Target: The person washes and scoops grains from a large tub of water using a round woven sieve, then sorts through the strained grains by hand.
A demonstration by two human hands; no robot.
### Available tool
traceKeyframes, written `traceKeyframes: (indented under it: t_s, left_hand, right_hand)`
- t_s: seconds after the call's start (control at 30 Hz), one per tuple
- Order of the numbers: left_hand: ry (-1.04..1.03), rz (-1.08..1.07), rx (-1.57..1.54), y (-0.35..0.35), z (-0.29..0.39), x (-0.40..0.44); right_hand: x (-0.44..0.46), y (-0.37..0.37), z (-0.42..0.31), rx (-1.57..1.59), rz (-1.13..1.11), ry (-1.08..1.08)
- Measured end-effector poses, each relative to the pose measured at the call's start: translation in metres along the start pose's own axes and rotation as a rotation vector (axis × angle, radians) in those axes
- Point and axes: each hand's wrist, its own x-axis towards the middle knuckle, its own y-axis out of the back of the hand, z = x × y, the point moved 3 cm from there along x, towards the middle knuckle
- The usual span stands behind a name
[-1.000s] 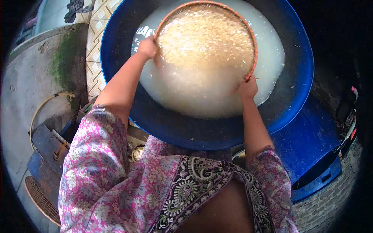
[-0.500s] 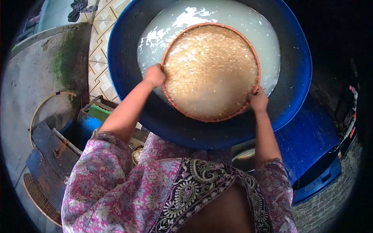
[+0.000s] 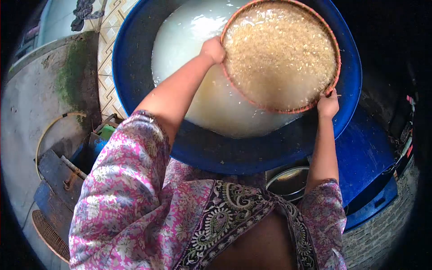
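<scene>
A round shallow basket [image 3: 335, 74] with a reddish rim sits in cloudy water [image 3: 180, 49] inside a large blue tub [image 3: 216, 155]. Wet, pale tan grains or flakes [image 3: 279, 54] cover its inside; their exact kind I cannot tell. My left hand [image 3: 213, 49] is closed around the rim on the left side. At the lower right of the rim, my right hand [image 3: 328, 104] grips it with the fingers wrapped over the edge. The basket lies toward the right part of the tub.
A metal bowl [image 3: 290, 182] stands below the tub's near edge. Right of it is a blue plastic container [image 3: 362, 155]. On the left are a dark board [image 3: 63, 177], a woven basket [image 3: 49, 234], a hoop [image 3: 40, 139] and a mossy concrete wall [image 3: 54, 85].
Both my hands have moved the basket right and away from me across the tub. More cloudy water now shows on the left, with a yellowish patch near the front.
</scene>
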Motion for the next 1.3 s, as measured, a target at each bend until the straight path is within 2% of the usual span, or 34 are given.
traceKeyframes:
  t_s: [0.07,0.1,0.2,0.23,0.37,0.43,0.53,0.67,0.83,0.93,1.07,1.13,1.27,1.3]
  left_hand:
    - [0.004,0.038,-0.016,0.006,0.007,0.011]
    - [-0.014,0.058,0.01,0.01,0.008,0.017]
    - [-0.028,0.089,0.019,0.03,-0.003,0.025]
    - [-0.025,0.09,0.006,0.035,-0.013,0.027]
    - [0.012,0.131,0.066,0.047,-0.061,0.019]
    - [0.053,0.138,0.04,0.053,-0.078,0.002]
    - [0.155,0.072,0.187,0.059,-0.1,-0.023]
    - [0.183,0.03,0.238,0.059,-0.129,-0.051]
    - [0.197,0.001,0.161,0.063,-0.131,-0.096]
    - [0.239,-0.047,0.152,0.06,-0.122,-0.115]
    - [0.26,-0.146,0.137,0.05,-0.092,-0.123]
    - [0.259,-0.132,0.069,0.033,-0.084,-0.117]
    - [0.147,-0.177,0.007,-0.008,-0.066,-0.084]
    - [0.097,-0.153,0.042,0.0,-0.045,-0.082]
  right_hand:
    - [0.002,-0.005,-0.002,0.079,0.041,-0.074]
    - [0.005,-0.012,0.0,0.127,0.003,-0.072]
    - [0.003,-0.036,-0.009,0.185,0.072,-0.081]
    - [-0.003,-0.033,-0.026,0.223,-0.05,-0.127]
    - [-0.034,-0.056,-0.056,0.32,-0.11,-0.17]
    - [-0.05,-0.069,-0.062,0.454,-0.133,-0.058]
    - [-0.07,-0.078,-0.072,0.411,-0.176,-0.034]
    - [-0.086,-0.076,-0.081,0.368,-0.258,0.033]
    - [-0.091,-0.07,-0.077,0.3,-0.405,0.109]
    - [-0.088,-0.065,-0.066,0.311,-0.365,0.194]
    - [-0.076,-0.028,-0.057,0.223,-0.45,0.166]
    - [-0.063,-0.017,-0.048,0.079,-0.478,0.1]
    - [-0.034,-0.01,-0.019,0.009,-0.334,0.096]
    - [-0.026,-0.009,-0.011,0.044,-0.301,0.094]
